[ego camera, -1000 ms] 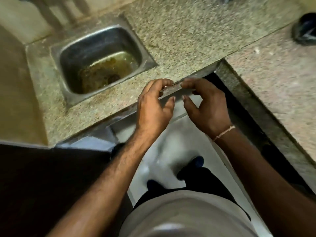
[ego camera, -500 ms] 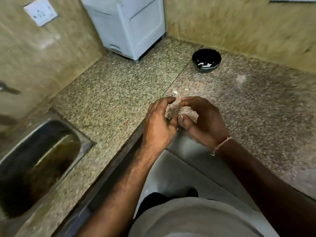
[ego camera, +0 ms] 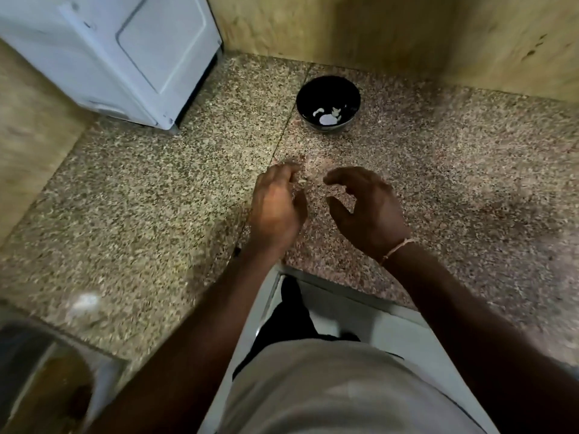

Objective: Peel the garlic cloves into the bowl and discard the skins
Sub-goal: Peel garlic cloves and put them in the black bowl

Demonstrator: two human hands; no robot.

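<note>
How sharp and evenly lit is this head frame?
Head view: motion blur smears the left hand, the right hand and the sink at lower left; the black bowl reads sharper; a dark shadow patch falls on the countertop at right; wide-angle bending shows at the edges.

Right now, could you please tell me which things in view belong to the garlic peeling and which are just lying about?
Part of the job:
round black bowl holding white peeled cloves
left hand
right hand
small pale scrap between the hands, too blurred to identify

Just there:
white appliance
steel sink
speckled granite counter
</note>
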